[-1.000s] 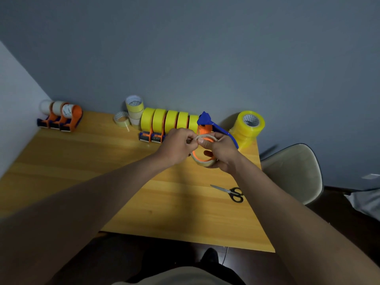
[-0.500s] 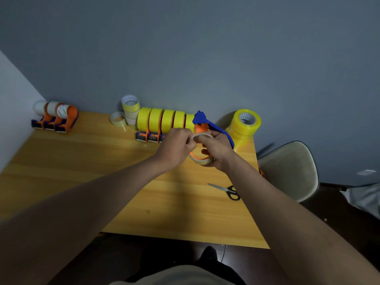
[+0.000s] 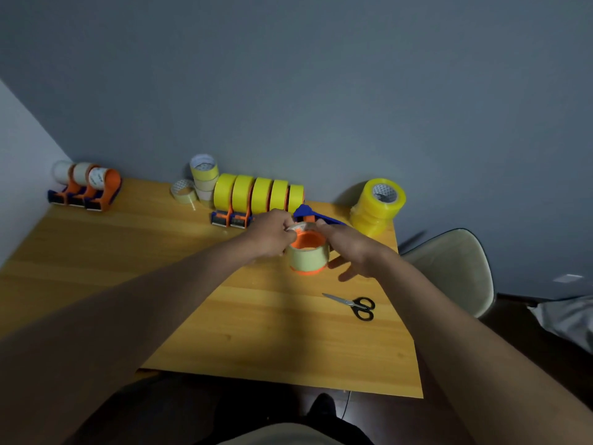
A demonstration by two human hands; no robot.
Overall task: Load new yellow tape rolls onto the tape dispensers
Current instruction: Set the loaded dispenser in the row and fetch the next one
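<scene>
Scissors [image 3: 353, 306] lay at 4 o'clock of the dispenser [image 3: 308, 252], hub axis upright, on the table [image 3: 160, 284]. Left hand [image 3: 271, 234] pinched the roll's [image 3: 307, 257] rim; right hand [image 3: 348, 248] steadied it, fingers spread. Beyond, loaded dispensers [image 3: 256, 195] lined the wall.

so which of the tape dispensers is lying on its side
The dispenser between the hands: its orange hub opens upward, wrapped by a pale, nearly spent roll. The row by the wall and the corner trio stand upright.
</scene>
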